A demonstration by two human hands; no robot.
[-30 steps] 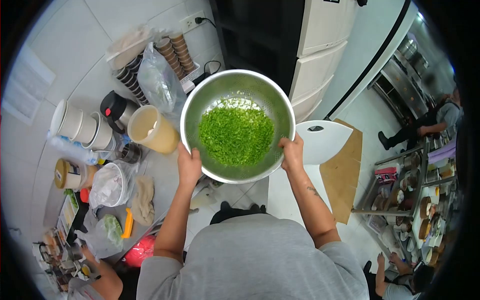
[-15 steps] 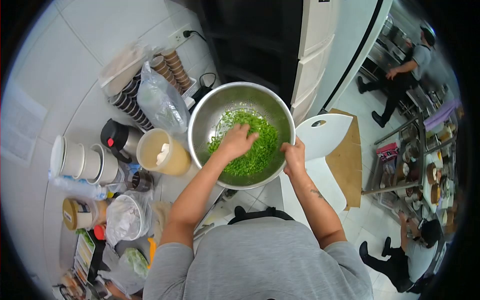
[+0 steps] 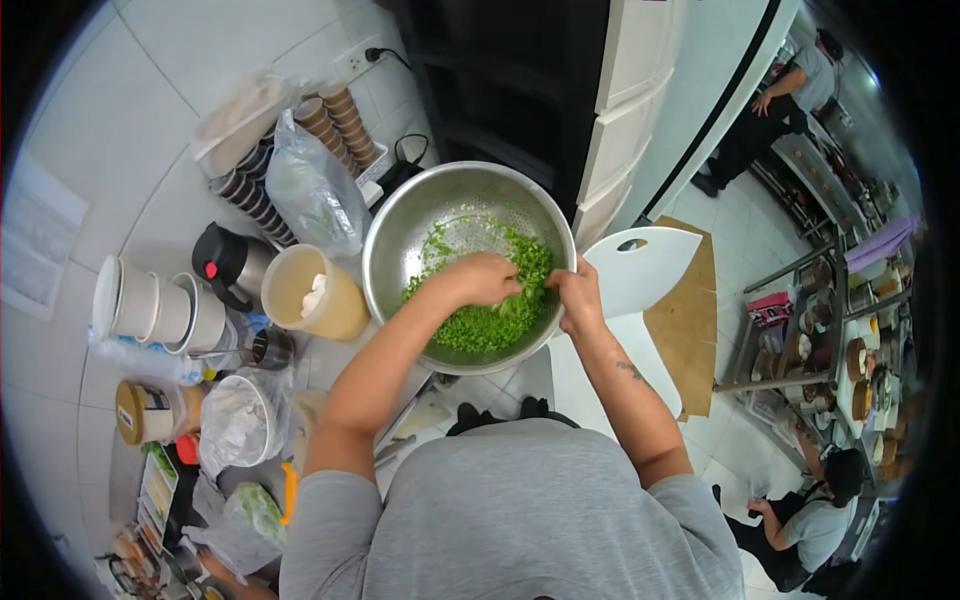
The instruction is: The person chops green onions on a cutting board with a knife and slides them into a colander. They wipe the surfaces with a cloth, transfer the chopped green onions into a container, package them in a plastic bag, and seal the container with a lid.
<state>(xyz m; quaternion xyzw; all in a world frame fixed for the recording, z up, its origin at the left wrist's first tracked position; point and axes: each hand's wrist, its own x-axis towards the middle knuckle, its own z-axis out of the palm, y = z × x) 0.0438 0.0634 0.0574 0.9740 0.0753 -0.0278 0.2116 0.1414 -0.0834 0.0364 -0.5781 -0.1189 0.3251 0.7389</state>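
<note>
Chopped bright-green herbs (image 3: 485,328) in a wide perforated steel bowl (image 3: 398,240), centre of frame

The left hand (image 3: 478,280) dips into the herbs, fingers curled; the fingertips are partly hidden, so whether it is closed on any cannot be told. The right hand (image 3: 577,297) grips the bowl's right rim, thumb over the edge. The left forearm crosses the bowl's lower-left rim and blocks some of the view.

Just left of the bowl, a cream-coloured round plastic tub (image 3: 345,308) crowds the grey surface (image 3: 335,362). Above it in the frame, a clear plastic bag (image 3: 318,195) partly hides stacks of brown ribbed cups (image 3: 348,125). Farther left are a black-and-silver jug (image 3: 225,258) and nested white round containers (image 3: 188,312). At lower left, a white tub lined with plastic (image 3: 240,420) sits near a gold-lidded jar (image 3: 130,413).

Right of centre, a white plastic chair (image 3: 650,275) stands beside a flat brown cardboard sheet (image 3: 688,335). White drawer fronts (image 3: 632,90) rise at upper centre-right. At far right, one person (image 3: 775,115) stands above a loaded metal rack (image 3: 780,385), another (image 3: 815,525) below.
</note>
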